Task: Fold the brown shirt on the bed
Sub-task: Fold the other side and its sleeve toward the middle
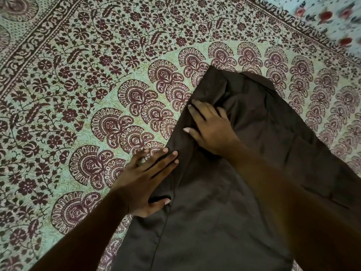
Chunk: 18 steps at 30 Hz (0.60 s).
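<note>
Patterned bedspread [78, 75] | left hand [148, 180] flat on brown shirt [214, 222] | right hand [211, 130] grasping it

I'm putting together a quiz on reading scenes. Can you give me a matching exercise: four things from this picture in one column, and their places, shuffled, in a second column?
Things:
1. left hand
2. right hand
3. brown shirt
4. pale cloth with red flowers

Places:
A. top right corner of the view
B. at the shirt's left edge, fingers straight
C. on the shirt's upper part, by the creases
D. lying on the patterned bedspread

Pairs: 1-B, 2-C, 3-D, 4-A.
</note>
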{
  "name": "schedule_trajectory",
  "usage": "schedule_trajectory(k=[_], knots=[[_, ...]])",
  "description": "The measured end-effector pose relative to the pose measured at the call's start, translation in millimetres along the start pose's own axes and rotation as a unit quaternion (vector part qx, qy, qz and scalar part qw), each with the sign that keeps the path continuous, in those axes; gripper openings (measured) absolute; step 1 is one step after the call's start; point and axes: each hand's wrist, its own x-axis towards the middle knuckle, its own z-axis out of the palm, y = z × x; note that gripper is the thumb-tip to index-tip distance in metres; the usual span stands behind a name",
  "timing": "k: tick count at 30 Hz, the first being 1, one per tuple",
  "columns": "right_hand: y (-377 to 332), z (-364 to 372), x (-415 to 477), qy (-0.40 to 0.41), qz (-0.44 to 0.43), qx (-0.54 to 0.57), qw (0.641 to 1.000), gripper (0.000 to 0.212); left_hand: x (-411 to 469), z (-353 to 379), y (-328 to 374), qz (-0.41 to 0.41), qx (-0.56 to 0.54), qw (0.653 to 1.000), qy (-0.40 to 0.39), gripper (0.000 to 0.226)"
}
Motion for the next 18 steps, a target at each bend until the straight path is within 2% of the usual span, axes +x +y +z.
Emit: schedule_trajectory(k=[3, 5, 7, 10, 12, 15, 18], knots=[[24.3, 4.0, 22.1, -0.052, 0.107, -0.009, 0.993, 0.085, 0.1, 1.6, 0.5, 0.0, 0.01, 1.0, -0.003, 0.102], [42.3, -4.4, 47.8, -0.093, 0.17, 0.001, 0.981, 0.088, -0.1, 1.3, 0.5, -0.001, 0.016, 1.0, -0.005, 0.102], [45.1, -14.0, 62.4, -0.1, 0.201, -0.001, 0.974, 0.086, 0.1, 1.2, 1.0, 0.0, 0.025, 1.0, -0.01, 0.101], [11.6, -20.2, 50.7, -0.038, 0.178, 0.0, 0.983, 0.076, -0.8, 1.0, 1.3, -0.001, 0.032, 0.999, -0.009, 0.101], [-20.2, -14.8, 19.3, -0.027, 0.151, 0.03, 0.988, 0.074, -2.2, 1.9, 2.1, -0.001, 0.033, 0.999, -0.008, 0.101], [-46.9, -1.4, -30.9, -0.077, 0.106, 0.035, 0.991, 0.082, -2.1, 1.7, 2.1, -0.001, 0.041, 0.999, 0.002, 0.1], [-36.3, -6.6, -43.1, -0.11, 0.146, 0.017, 0.983, 0.081, -13.1, 4.0, 8.4, 0.007, 0.03, 0.999, 0.007, 0.098]])
